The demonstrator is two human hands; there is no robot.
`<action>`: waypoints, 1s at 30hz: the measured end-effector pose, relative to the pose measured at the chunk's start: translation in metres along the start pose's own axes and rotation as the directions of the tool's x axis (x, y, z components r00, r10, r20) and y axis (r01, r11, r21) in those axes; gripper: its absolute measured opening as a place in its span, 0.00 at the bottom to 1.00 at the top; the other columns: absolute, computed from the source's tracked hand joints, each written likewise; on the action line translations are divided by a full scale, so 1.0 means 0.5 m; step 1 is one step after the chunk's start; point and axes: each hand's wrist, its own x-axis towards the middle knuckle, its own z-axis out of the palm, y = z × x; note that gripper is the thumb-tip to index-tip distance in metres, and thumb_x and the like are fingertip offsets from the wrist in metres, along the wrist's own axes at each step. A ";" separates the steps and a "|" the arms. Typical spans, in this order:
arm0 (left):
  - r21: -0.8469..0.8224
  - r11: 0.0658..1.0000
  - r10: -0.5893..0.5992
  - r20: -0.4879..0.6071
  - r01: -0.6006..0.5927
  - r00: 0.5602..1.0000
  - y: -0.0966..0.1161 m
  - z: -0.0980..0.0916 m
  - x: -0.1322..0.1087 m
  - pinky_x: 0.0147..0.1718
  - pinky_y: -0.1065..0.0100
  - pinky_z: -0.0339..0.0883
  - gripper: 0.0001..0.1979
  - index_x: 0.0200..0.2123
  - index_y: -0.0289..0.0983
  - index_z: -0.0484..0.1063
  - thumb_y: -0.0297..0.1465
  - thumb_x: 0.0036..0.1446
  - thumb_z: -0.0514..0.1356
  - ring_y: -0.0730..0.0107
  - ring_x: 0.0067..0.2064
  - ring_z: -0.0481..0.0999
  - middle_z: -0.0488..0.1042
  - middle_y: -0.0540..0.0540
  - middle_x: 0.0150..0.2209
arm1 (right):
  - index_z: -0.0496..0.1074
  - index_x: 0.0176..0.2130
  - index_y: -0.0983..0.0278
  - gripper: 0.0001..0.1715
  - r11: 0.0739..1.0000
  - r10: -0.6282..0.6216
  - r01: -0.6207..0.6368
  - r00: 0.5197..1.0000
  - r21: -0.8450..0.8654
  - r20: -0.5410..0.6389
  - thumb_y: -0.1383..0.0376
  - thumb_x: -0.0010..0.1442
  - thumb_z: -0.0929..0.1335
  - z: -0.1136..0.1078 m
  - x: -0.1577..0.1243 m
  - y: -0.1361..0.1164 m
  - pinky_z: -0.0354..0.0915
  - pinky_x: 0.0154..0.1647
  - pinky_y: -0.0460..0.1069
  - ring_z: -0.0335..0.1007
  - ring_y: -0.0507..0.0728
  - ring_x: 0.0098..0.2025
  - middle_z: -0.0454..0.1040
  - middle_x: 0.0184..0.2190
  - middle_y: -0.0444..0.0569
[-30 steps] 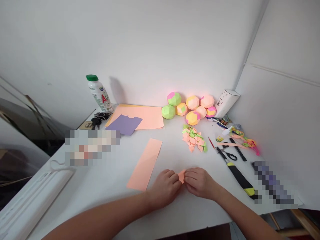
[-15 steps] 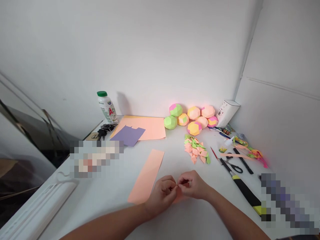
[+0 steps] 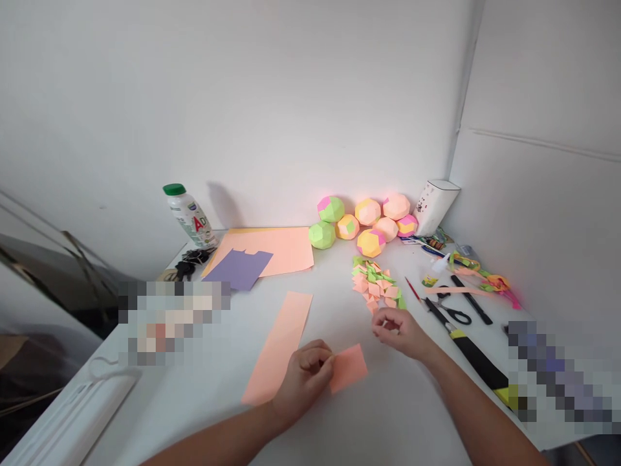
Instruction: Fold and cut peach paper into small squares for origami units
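Observation:
Between the thumb and fingers of my left hand (image 3: 308, 375) is a small salmon-coloured piece of paper (image 3: 350, 367), its free end sticking out to the right. My right hand (image 3: 395, 331) is apart from it, at the near edge of a heap of small folded pink and green paper pieces (image 3: 376, 281). Its fingertips are pinched together, and whatever is between them cannot be made out. A long salmon paper strip (image 3: 281, 343) lies flat on the table, just left of and partly behind my left hand.
Several faceted paper balls (image 3: 371, 243) stand against the wall. Purple paper (image 3: 240, 268) lies on larger salmon sheets (image 3: 286, 243). To the right are a cutter knife (image 3: 478, 366), scissors (image 3: 453, 310) and a glue bottle (image 3: 436, 268). A white bottle (image 3: 191, 217) stands back left.
My right hand has let go of the held paper and moved right and away from me to the heap. My left hand keeps the paper, which now shows more fully.

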 end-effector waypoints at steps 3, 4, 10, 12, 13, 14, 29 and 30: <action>-0.028 0.999 -0.014 0.020 0.015 1.000 -0.004 0.004 0.001 0.26 0.71 0.62 0.15 0.21 0.36 0.70 0.34 0.58 0.55 0.71 0.27 0.69 0.68 0.47 0.25 | 0.71 0.34 0.63 0.07 0.999 -0.048 0.047 0.998 0.018 0.051 0.63 0.52 0.67 0.039 -0.009 -0.010 0.62 0.29 0.44 0.66 0.51 0.30 0.72 0.31 0.46; -0.036 0.999 -0.018 0.024 0.019 1.000 -0.004 0.005 0.001 0.26 0.71 0.62 0.15 0.21 0.36 0.69 0.34 0.59 0.55 0.71 0.27 0.68 0.68 0.47 0.25 | 0.71 0.32 0.63 0.06 0.998 -0.060 0.059 0.996 0.020 0.061 0.63 0.53 0.66 0.054 -0.013 -0.013 0.61 0.27 0.44 0.64 0.50 0.28 0.71 0.28 0.45; -0.099 0.995 -0.030 0.012 0.031 0.999 -0.006 0.014 0.001 0.28 0.71 0.61 0.09 0.26 0.37 0.68 0.33 0.58 0.55 0.72 0.29 0.66 0.66 0.48 0.28 | 0.68 0.25 0.64 0.09 0.991 -0.132 0.131 0.991 0.029 0.020 0.64 0.55 0.65 0.106 -0.027 -0.023 0.54 0.24 0.44 0.56 0.48 0.22 0.64 0.19 0.41; -0.121 0.992 -0.035 0.011 0.036 0.999 -0.006 0.015 0.000 0.27 0.71 0.60 0.10 0.25 0.37 0.65 0.33 0.57 0.56 0.72 0.29 0.66 0.66 0.49 0.27 | 0.67 0.23 0.63 0.09 0.988 -0.150 0.150 0.989 0.033 -0.001 0.64 0.53 0.65 0.109 -0.027 -0.026 0.55 0.26 0.45 0.56 0.48 0.22 0.63 0.19 0.40; -0.131 0.991 -0.038 0.010 0.038 0.999 -0.006 0.014 -0.001 0.27 0.71 0.59 0.10 0.24 0.37 0.64 0.33 0.57 0.56 0.72 0.28 0.65 0.65 0.49 0.27 | 0.66 0.22 0.63 0.09 0.987 -0.153 0.154 0.988 0.036 -0.013 0.65 0.52 0.65 0.108 -0.027 -0.028 0.55 0.26 0.45 0.55 0.48 0.22 0.62 0.18 0.40; -0.142 0.989 -0.041 0.005 0.041 0.999 -0.007 0.013 -0.001 0.27 0.71 0.59 0.10 0.24 0.37 0.63 0.33 0.56 0.56 0.72 0.28 0.65 0.65 0.50 0.26 | 0.64 0.21 0.63 0.10 0.988 -0.150 0.151 0.988 0.041 -0.026 0.65 0.51 0.66 0.104 -0.026 -0.029 0.55 0.26 0.46 0.55 0.48 0.22 0.61 0.18 0.40; -0.473 0.795 -0.282 0.266 0.380 0.922 0.002 0.008 0.006 0.23 0.71 0.61 0.26 0.44 0.40 0.54 0.49 0.54 0.62 0.74 0.21 0.68 0.71 0.55 0.22 | 0.70 0.33 0.65 0.17 0.997 -0.021 0.030 0.992 0.067 -0.124 0.55 0.62 0.62 0.098 -0.025 -0.021 0.64 0.23 0.46 0.65 0.51 0.24 0.70 0.25 0.46; -0.488 0.780 -0.304 0.251 0.392 0.919 0.002 0.008 0.009 0.22 0.72 0.59 0.27 0.44 0.40 0.53 0.50 0.53 0.62 0.75 0.19 0.68 0.71 0.56 0.21 | 0.71 0.37 0.64 0.17 0.997 -0.051 0.059 0.987 0.050 -0.152 0.54 0.61 0.63 0.099 -0.027 -0.022 0.67 0.28 0.48 0.68 0.53 0.29 0.72 0.30 0.49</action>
